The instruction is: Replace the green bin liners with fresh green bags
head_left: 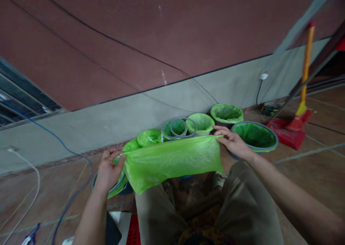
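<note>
A green plastic bag (172, 160) is stretched taut in front of my knees, its top edge pulled nearly straight. My left hand (109, 167) pinches the bag's left upper corner. At the other end, my right hand (233, 141) grips the right upper corner between thumb and fingers. Behind the bag stands a bin with loose grey rings (178, 128) on top. Close by are a bin with a light green liner (201, 123) and another lined bin (226, 113). A larger lined bin (254, 136) sits beside my right wrist. Partly hidden under my left hand is another lined bin (118, 187).
Tied green bags (148, 137) lie against the wall. A red dustpan (288, 133) and a broom with a yellow handle (307, 65) stand at the right. A blue cable (81, 191) and a white cable (37, 182) run over the tiled floor at the left.
</note>
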The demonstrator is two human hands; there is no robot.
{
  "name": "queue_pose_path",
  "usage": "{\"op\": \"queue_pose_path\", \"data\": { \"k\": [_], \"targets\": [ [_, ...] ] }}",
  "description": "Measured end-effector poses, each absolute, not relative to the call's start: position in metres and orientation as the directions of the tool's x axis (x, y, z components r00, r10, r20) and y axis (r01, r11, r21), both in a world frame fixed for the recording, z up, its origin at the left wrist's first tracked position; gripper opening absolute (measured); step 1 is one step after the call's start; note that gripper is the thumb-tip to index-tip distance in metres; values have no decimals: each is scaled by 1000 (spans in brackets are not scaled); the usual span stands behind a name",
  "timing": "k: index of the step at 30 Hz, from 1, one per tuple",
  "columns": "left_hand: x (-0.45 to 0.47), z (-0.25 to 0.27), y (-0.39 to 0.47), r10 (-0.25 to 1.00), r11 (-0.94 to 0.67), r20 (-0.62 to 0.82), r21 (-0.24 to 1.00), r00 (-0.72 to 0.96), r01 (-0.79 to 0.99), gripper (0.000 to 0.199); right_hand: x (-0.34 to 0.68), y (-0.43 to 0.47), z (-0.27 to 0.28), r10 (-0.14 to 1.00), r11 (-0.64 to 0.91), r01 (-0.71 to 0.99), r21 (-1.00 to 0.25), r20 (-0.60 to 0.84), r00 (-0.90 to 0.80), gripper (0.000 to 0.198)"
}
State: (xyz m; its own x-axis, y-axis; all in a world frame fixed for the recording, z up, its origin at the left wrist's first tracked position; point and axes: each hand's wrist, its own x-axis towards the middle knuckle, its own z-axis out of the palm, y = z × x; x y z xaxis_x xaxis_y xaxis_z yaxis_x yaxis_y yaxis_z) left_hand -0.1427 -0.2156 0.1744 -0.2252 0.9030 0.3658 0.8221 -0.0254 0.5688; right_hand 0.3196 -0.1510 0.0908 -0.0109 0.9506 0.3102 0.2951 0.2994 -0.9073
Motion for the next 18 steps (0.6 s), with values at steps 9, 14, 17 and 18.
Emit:
{"op": "queue_pose_path", "data": {
  "k": [9, 14, 17, 18],
  "targets": [
    [-118, 164, -207, 818, 4, 435, 649, -376, 761, 24, 297, -141, 88, 913, 225, 339, -914, 319, 255, 25],
    [-117, 156, -196, 852, 220, 357, 420, -383, 881, 15, 284, -120, 55, 937, 163, 549, -820, 303, 174, 26],
    [-123, 146, -185, 890, 270, 283, 303, -357, 914, 20, 270, -100, 17, 988, -8, 531, -848, 76, 135, 21],
    [-126, 143, -181, 895, 291, 267, 260, -358, 921, 22, 266, -92, 4, 993, -73, 475, -877, -18, 118, 19]
  ]
}}
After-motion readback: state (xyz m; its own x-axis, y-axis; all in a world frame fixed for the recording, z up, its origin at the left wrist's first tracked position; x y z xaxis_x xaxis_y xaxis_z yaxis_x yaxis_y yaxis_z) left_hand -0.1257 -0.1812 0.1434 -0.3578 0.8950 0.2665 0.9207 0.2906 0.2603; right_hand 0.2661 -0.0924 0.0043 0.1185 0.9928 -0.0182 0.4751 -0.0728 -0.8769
